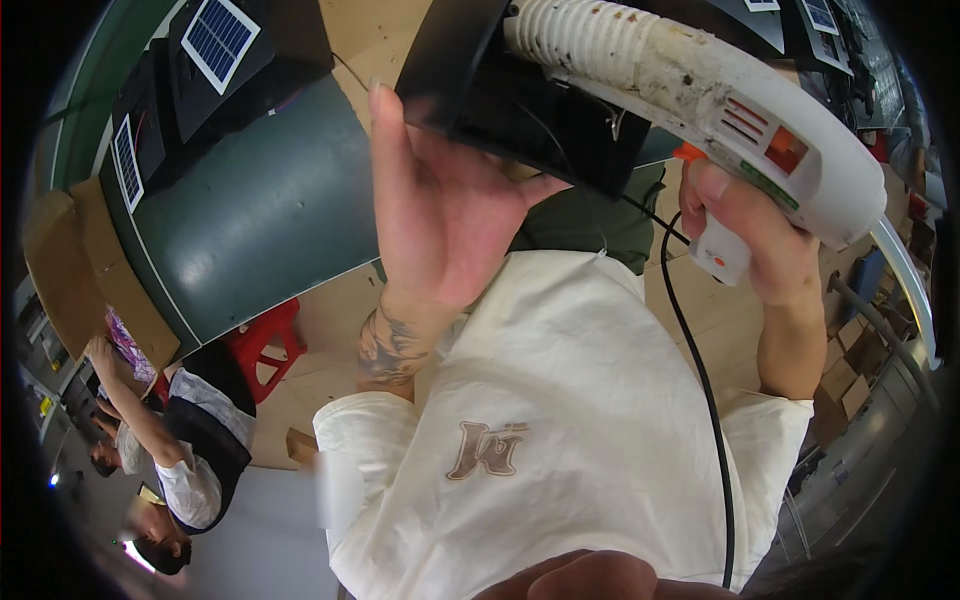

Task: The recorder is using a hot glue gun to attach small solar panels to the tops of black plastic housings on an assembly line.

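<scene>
A person in a cream shirt point(560, 400) is steadying a black housing point(520, 120) with the left hand point(450, 200) while the right hand point(750, 220) is wielding a white handheld tool point(700, 85) above it. The housing is lying up and to the left of the right fingers; the left palm, the nearer, is turning upward just under its lower edge. The tool's long axis is slanting from the right hand toward the upper left, crossing the housing's open side, where a small metal piece point(615, 122) is showing.

The right fingers are wrapping the tool's handle near an orange trigger point(688, 152); whether they are squeezing it cannot be told. The left thumb is standing at the housing's side, but the other fingers are mostly disappearing behind it, leaving grip or mere support unclear. The frame's top is cutting off the housing, and the tool's tip is escaping clear view, its contact uncertain.
</scene>
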The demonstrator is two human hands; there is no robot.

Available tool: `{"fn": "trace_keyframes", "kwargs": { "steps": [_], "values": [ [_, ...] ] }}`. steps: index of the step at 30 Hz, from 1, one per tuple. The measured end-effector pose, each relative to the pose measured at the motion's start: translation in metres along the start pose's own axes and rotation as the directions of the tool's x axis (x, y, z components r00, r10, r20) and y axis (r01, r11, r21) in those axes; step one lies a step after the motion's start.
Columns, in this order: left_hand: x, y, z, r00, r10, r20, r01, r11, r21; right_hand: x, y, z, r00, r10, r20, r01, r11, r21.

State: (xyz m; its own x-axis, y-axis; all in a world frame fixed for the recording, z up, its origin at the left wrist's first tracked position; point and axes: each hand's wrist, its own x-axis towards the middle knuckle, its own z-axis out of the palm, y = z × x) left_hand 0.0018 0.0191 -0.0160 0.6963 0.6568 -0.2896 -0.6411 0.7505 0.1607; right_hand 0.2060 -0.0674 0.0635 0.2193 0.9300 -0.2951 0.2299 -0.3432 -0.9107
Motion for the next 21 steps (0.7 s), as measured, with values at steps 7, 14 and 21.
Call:
{"fn": "trace_keyframes", "kwargs": {
  "steps": [7,14,21],
  "values": [
    [0.000,-0.001,0.001,0.999,-0.014,-0.031,0.014,1.000,0.014,-0.003,-0.004,0.002,0.999,0.044,-0.028,-0.044,0.999,0.004],
    [0.001,0.000,-0.004,1.000,-0.008,-0.013,0.008,1.000,-0.002,-0.003,-0.010,0.000,0.998,0.061,-0.011,-0.061,0.998,-0.001],
    [0.004,0.000,-0.005,0.999,-0.008,0.035,0.008,1.000,0.004,0.004,-0.014,-0.016,0.995,0.027,0.093,-0.038,0.992,0.122]
  ]
}}
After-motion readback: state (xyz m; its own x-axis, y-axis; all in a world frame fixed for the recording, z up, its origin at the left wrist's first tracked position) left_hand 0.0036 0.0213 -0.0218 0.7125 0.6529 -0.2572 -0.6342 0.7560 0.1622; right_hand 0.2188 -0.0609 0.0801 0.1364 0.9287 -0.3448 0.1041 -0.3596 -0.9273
